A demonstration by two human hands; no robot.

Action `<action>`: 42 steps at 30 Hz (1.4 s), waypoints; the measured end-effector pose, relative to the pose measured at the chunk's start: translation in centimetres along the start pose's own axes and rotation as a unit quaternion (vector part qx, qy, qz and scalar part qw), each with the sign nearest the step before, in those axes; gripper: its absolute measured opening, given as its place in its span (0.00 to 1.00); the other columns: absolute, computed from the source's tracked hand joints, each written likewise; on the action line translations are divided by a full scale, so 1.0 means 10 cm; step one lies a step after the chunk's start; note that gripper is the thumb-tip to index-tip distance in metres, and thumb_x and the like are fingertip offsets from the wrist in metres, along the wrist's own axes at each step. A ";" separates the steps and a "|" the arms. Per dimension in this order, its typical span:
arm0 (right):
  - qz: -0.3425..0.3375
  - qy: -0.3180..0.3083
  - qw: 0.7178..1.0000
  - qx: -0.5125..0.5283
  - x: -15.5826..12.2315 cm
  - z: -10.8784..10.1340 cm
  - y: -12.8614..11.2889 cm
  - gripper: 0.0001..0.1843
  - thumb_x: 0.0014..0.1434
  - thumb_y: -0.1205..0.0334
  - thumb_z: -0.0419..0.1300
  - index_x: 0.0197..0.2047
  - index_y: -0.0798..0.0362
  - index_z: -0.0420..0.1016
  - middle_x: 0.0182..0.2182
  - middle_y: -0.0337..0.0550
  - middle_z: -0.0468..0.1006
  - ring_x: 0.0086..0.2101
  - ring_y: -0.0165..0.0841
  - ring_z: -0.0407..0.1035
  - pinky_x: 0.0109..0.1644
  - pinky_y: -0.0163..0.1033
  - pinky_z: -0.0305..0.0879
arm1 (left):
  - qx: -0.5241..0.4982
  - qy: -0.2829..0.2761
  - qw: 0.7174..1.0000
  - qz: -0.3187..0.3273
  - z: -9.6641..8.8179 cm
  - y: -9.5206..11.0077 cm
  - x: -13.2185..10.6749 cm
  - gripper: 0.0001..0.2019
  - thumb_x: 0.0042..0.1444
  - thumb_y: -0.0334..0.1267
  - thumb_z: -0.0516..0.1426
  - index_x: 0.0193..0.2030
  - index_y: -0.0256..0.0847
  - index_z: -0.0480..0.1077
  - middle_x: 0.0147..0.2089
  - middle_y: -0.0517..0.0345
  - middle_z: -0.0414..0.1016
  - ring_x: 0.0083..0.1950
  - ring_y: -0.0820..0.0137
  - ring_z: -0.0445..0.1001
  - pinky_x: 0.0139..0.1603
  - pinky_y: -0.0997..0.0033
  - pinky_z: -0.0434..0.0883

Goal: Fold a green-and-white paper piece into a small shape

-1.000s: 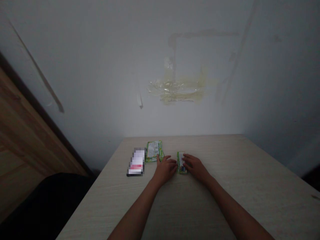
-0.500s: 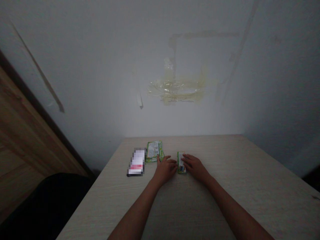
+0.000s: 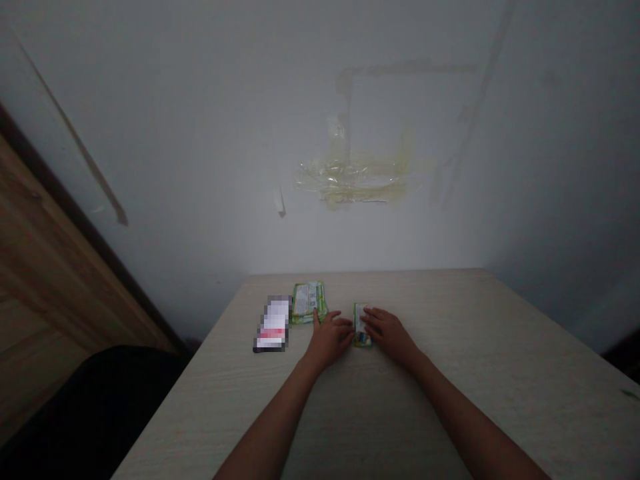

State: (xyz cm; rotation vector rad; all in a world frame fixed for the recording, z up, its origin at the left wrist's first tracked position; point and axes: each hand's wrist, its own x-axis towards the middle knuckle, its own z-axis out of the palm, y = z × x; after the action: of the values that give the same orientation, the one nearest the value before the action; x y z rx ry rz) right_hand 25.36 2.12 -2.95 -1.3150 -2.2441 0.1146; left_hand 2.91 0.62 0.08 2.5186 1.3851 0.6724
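A narrow green and white printed packet (image 3: 361, 327), apparently folded, lies on the table between my hands. My right hand (image 3: 389, 331) rests against its right side, fingers stretched out flat over the packet's upper face. From the other side, my left hand (image 3: 330, 341) reaches its foremost fingertips to the packet's left edge. The left fingers are spread, and one points towards a small pile of green and white packets (image 3: 309, 300) beyond. Part of the narrow packet is covered by the right fingers, and the right thumb cannot be made out.
A phone (image 3: 273, 325) with a blurred-out bright screen lies left of the pile. The pale wood-look table (image 3: 210, 400) meets a wall (image 3: 200, 133) with clear tape patches (image 3: 355, 177). A dark chair-like shape (image 3: 100, 400) and a wooden panel (image 3: 40, 267) stand left.
Both hands hold almost the same position on the packet. The camera view has shifted very slightly.
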 end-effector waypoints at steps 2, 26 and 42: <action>-0.001 -0.002 1.000 -0.002 0.00 -0.01 -0.01 0.20 0.65 0.55 0.51 0.58 0.45 0.72 0.59 0.43 0.71 0.59 0.39 0.63 0.64 0.51 0.58 | -0.004 0.000 1.000 -0.001 0.00 0.00 0.00 0.10 0.62 0.44 0.54 0.46 0.58 0.76 0.53 0.64 0.78 0.66 0.59 0.60 0.65 0.31 0.25; 0.002 -0.021 1.000 -0.016 0.01 -0.04 -0.06 0.20 0.66 0.55 0.50 0.59 0.42 0.70 0.60 0.40 0.69 0.60 0.39 0.61 0.65 0.50 0.56 | 0.003 -0.012 1.000 0.004 0.00 -0.01 0.00 0.11 0.62 0.44 0.54 0.47 0.58 0.75 0.54 0.64 0.77 0.66 0.58 0.59 0.65 0.28 0.26; 0.021 -0.013 1.000 -0.014 0.00 -0.04 -0.10 0.20 0.65 0.55 0.52 0.59 0.39 0.70 0.60 0.37 0.69 0.60 0.41 0.61 0.64 0.52 0.56 | 0.038 -0.022 0.999 0.011 0.00 0.00 -0.01 0.13 0.65 0.42 0.49 0.49 0.54 0.73 0.56 0.61 0.75 0.69 0.60 0.56 0.66 0.29 0.27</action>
State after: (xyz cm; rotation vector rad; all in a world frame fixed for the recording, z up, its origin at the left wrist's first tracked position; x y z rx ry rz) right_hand 24.74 1.48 -2.30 -1.3842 -2.2470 0.1153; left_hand 2.86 0.59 0.06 2.5927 1.3957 0.5746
